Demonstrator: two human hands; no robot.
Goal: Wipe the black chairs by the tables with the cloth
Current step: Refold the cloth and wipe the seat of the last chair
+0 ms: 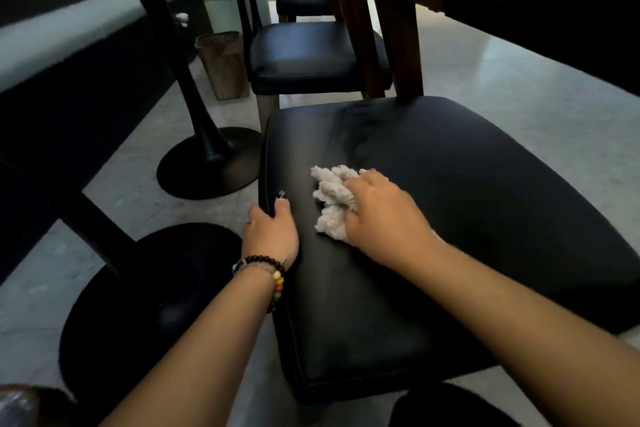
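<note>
Two hands are working the nearest black chair [467, 204]: the left hand [272, 230] is curling its fingers over the seat's left edge to steady it, while the right hand [377, 213] is gripping a bunched pale cloth [332, 198] and pressing it onto the middle of the seat. Wiping well probably means opening the cloth flatter and sweeping in overlapping passes out to the corners. Crowding in are black pedestal bases [207, 166] on the left, a brown bin [225, 64] beyond, and the next chair [304, 57] waiting just behind.
</note>
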